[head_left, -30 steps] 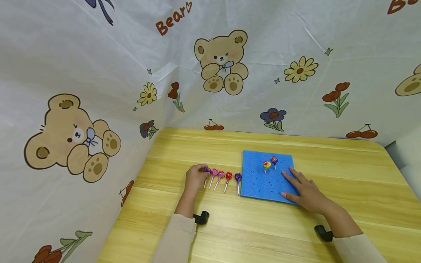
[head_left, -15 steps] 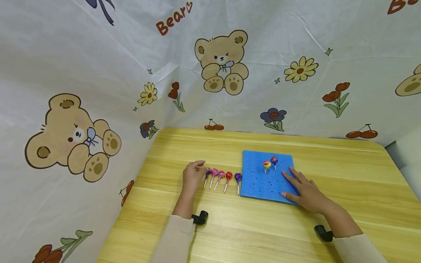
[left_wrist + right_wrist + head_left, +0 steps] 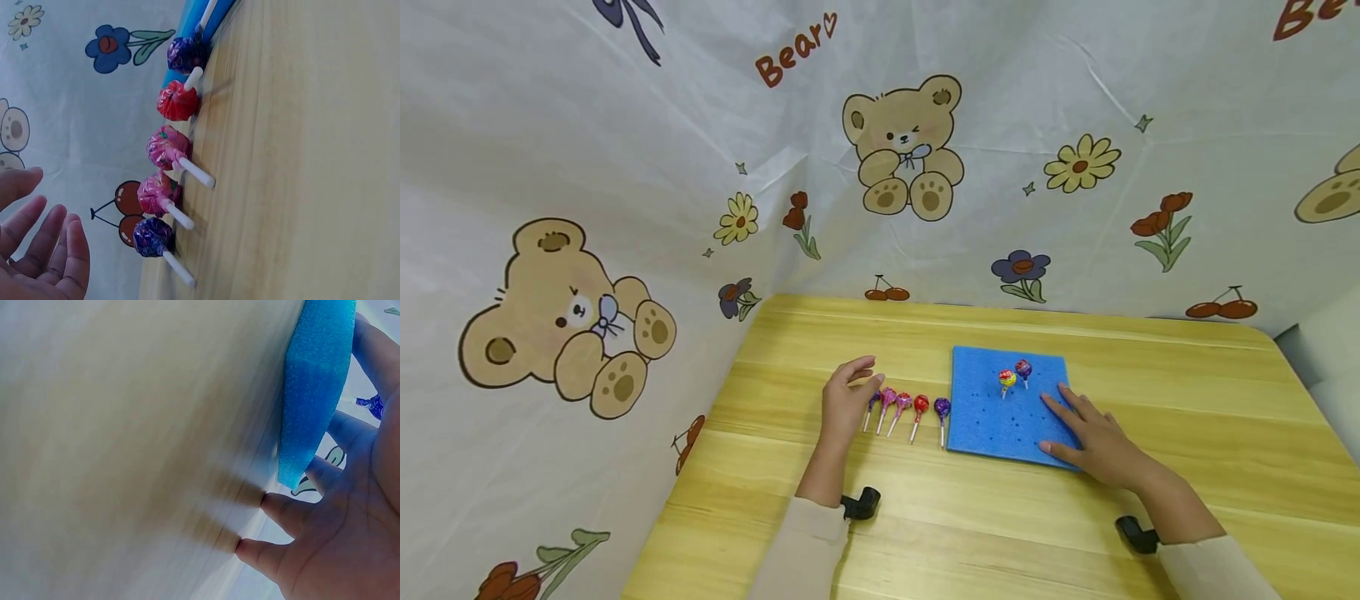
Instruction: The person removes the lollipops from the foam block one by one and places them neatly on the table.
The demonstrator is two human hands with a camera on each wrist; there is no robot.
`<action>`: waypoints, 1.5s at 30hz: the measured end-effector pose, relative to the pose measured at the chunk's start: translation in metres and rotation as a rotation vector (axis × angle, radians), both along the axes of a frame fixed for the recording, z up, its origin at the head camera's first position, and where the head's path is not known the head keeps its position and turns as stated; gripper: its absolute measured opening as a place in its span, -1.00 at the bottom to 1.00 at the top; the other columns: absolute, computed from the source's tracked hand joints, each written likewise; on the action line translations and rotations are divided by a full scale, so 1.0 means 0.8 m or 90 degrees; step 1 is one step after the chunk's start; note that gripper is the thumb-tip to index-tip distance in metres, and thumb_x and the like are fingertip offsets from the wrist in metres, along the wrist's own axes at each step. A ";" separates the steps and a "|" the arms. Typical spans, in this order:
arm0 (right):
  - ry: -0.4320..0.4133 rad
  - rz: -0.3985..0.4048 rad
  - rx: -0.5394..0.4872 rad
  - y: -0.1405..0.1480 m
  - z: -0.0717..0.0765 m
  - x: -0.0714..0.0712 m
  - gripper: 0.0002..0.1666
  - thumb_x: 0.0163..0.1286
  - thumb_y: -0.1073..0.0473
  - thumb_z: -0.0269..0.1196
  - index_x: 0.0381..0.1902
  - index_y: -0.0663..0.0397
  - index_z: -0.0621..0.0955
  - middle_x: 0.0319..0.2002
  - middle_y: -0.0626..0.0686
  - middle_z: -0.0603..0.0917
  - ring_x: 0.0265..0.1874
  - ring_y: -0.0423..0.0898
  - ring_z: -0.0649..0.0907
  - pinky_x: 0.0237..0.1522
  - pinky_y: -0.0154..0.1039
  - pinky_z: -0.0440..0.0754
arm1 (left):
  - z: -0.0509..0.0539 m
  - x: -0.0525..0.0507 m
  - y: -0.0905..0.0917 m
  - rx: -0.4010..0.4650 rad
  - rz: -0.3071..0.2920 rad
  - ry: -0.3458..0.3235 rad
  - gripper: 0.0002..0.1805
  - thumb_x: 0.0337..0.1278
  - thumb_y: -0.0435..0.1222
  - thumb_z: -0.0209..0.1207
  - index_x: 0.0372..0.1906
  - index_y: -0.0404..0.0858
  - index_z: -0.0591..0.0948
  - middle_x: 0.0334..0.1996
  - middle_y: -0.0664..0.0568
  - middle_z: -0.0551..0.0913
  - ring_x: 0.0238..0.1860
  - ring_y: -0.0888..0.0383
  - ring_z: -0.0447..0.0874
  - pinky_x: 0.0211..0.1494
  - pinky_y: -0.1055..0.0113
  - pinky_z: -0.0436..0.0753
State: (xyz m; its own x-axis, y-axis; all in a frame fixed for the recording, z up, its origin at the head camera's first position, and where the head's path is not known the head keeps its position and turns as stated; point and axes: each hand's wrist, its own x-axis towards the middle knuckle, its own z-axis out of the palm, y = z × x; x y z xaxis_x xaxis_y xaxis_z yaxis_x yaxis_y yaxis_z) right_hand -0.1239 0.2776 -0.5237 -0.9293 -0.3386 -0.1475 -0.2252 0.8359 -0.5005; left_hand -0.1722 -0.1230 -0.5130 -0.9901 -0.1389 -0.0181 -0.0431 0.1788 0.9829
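Several lollipops lie in a row on the wooden table: a purple one at the left end, two pink ones, a red one and another purple one by the foam. My left hand hovers beside the left-end purple lollipop, fingers loosely spread, holding nothing. A blue foam board with small holes lies to the right. Upright in it stand a yellow-and-red lollipop and a purple-red one. My right hand rests with spread fingers on the board's right edge.
A pale cloth printed with bears and flowers hangs behind and to the left of the wooden table. Each wrist wears a black camera mount, one on the left and one on the right.
My left hand has let go of the left-end purple lollipop and drawn slightly up off it, its fingers opening. My right hand stays on the foam board.
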 end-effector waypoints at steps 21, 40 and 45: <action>0.003 0.000 -0.010 -0.002 0.001 0.002 0.03 0.35 -0.30 0.28 0.60 -0.03 0.17 0.60 0.35 -0.01 0.50 0.55 0.01 0.32 0.66 -0.11 | -0.007 0.010 0.074 0.005 -0.116 0.050 -0.63 0.24 -0.12 0.37 0.14 0.05 0.68 0.12 -0.04 0.64 -0.02 0.03 0.67 -0.10 0.34 0.72; 0.009 -0.004 0.000 0.000 -0.002 0.000 0.04 0.35 -0.32 0.27 0.61 -0.05 0.17 0.60 0.35 0.00 0.49 0.57 0.02 0.32 0.66 -0.09 | -0.009 0.004 0.174 -0.069 -0.191 0.052 -0.57 0.26 -0.16 0.35 0.23 0.05 0.65 0.14 0.13 0.66 0.07 0.02 0.70 -0.05 0.42 0.70; 0.007 -0.003 -0.001 0.000 -0.001 0.000 0.04 0.35 -0.32 0.27 0.61 -0.05 0.17 0.60 0.35 0.00 0.49 0.58 0.02 0.30 0.68 -0.09 | -0.010 0.001 0.196 -0.076 -0.201 0.026 -0.48 0.26 -0.15 0.35 0.31 -0.02 0.60 0.22 0.14 0.63 0.05 0.06 0.72 -0.04 0.42 0.71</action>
